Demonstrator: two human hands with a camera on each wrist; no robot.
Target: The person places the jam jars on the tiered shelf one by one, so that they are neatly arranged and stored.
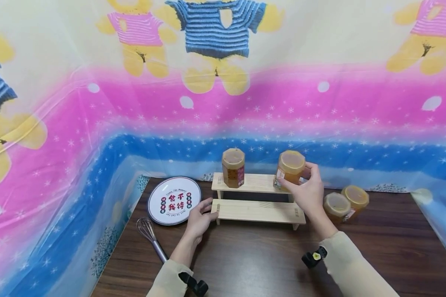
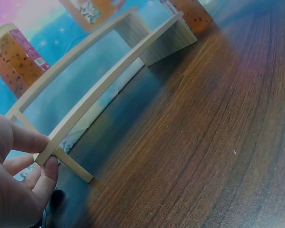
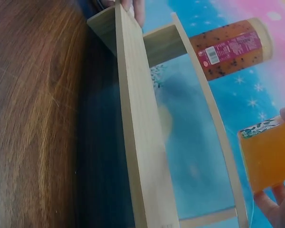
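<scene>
A two-step wooden shelf (image 1: 258, 210) stands on the dark wood table (image 1: 245, 264). My left hand (image 1: 209, 209) pinches the left end of its lower step; in the left wrist view, thumb and fingers (image 2: 48, 166) clasp that board's end (image 2: 76, 121). My right hand (image 1: 301, 178) grips an orange hexagonal jar (image 1: 290, 168) at the right end of the upper step; I cannot tell whether it touches the board. In the right wrist view the same jar (image 3: 270, 154) sits beside my fingertips (image 3: 275, 209). A darker speckled jar (image 1: 233, 168) stands at the upper step's left.
Two more jars (image 1: 336, 206) (image 1: 355, 198) stand on the table right of the shelf. A round printed plate (image 1: 174, 201) and a whisk (image 1: 151, 236) lie to the left. A bear-print plastic sheet (image 1: 223, 103) walls in the back and sides.
</scene>
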